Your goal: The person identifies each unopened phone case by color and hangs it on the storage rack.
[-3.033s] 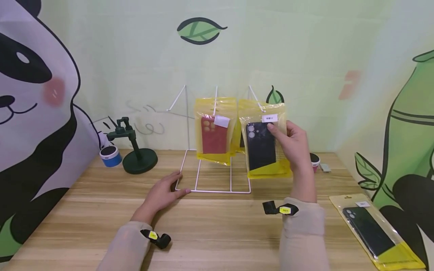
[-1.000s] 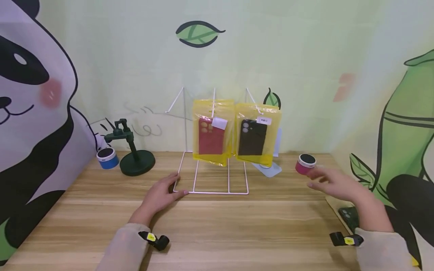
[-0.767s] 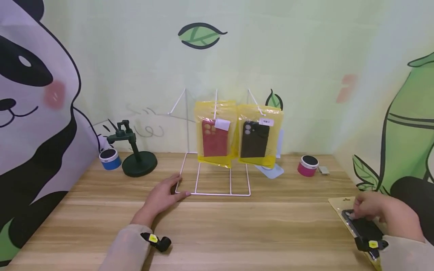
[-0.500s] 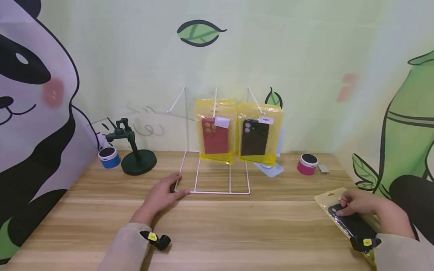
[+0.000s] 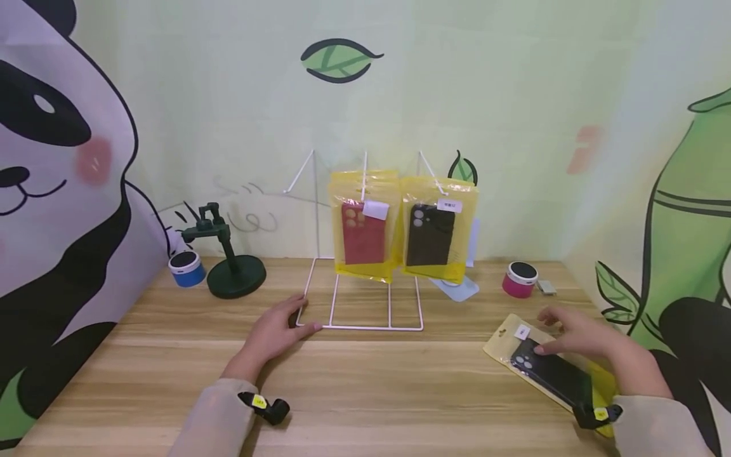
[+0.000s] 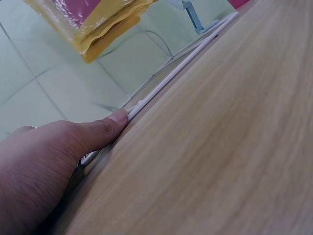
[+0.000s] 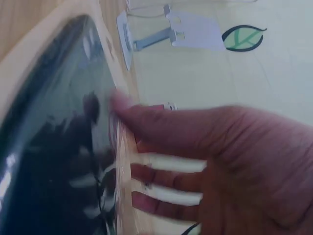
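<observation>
My left hand holds the front left corner of a white wire display rack, thumb along the front bar; in the left wrist view its other fingers are hidden. Two prongs bear yellow-edged bags, one with a red phone case in front, one with a black phone case. At the right, my right hand grips another bagged black phone case by its far edge, thumb on the front. In the right wrist view the thumb lies at the bag's edge, fingers on the other side.
A dark green stand and a blue speaker-like cylinder stand at the back left. A pink cylinder and a small grey piece sit back right. Behind the rack is a pale blue stand. The rack's left prong is bare.
My right hand has let go of the bag hanging on the right prong, reached to the bag lying at the right, and brought it leftward. The left hand has stayed on the rack.
</observation>
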The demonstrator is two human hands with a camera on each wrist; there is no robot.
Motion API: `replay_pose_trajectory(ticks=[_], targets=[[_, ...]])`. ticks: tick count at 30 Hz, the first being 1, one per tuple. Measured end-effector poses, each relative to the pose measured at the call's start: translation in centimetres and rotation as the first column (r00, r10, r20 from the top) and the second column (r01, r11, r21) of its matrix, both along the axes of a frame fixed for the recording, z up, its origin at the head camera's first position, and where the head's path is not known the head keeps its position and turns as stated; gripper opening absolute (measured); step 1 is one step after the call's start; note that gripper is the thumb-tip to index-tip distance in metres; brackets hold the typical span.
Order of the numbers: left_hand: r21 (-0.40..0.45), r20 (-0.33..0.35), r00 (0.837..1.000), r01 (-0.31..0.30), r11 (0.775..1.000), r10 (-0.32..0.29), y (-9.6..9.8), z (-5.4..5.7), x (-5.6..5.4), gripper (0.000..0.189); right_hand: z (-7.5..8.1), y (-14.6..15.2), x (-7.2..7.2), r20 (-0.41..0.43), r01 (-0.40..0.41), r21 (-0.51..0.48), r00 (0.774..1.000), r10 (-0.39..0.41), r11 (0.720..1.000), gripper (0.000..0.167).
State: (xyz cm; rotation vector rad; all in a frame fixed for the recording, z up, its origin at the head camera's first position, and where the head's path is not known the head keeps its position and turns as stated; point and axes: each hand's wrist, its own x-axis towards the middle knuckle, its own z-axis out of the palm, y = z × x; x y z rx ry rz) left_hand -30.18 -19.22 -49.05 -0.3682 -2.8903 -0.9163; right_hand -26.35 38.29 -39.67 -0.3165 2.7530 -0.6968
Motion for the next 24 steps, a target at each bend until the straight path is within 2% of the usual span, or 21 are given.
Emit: replay_pose_trajectory(ticks=[3, 9, 14, 17, 21, 24], targets=[[-0.004, -0.004, 1.000, 0.000, 1.000, 0.000, -0.03, 0.07, -0.14, 0.080, 0.15, 0.74, 0.11, 0.078, 0.041, 0.088, 0.996, -0.048, 0.995, 0.077], [0.004, -0.002, 1.000, -0.002, 1.000, 0.002, -0.10, 0.27, -0.05, 0.079, 0.18, 0.81, 0.06, 0.151, 0.024, 0.129, 0.988, -0.043, 0.991, 0.059], [0.000, 0.015, 1.000, -0.006, 1.000, 0.006, -0.05, 0.17, 0.19, 0.080, -0.19, 0.78, 0.18, 0.203, -0.005, 0.047, 0.979, -0.005, 0.999, 0.031], [-0.001, 0.015, 1.000, -0.010, 1.000, 0.010, -0.01, 0.13, 0.22, 0.080, -0.44, 1.04, 0.24, 0.189, -0.058, -0.016, 0.980, 0.060, 0.998, 0.020], [0.002, 0.001, 1.000, -0.004, 1.000, 0.004, -0.01, 0.13, 0.15, 0.080, -0.45, 1.14, 0.20, 0.164, -0.084, -0.087, 0.982, 0.098, 0.993, 0.017], [0.001, -0.006, 1.000, 0.001, 1.000, -0.001, -0.03, 0.07, 0.13, 0.079, -0.31, 0.97, 0.34, 0.173, -0.040, -0.140, 0.983, 0.064, 0.989, 0.022]])
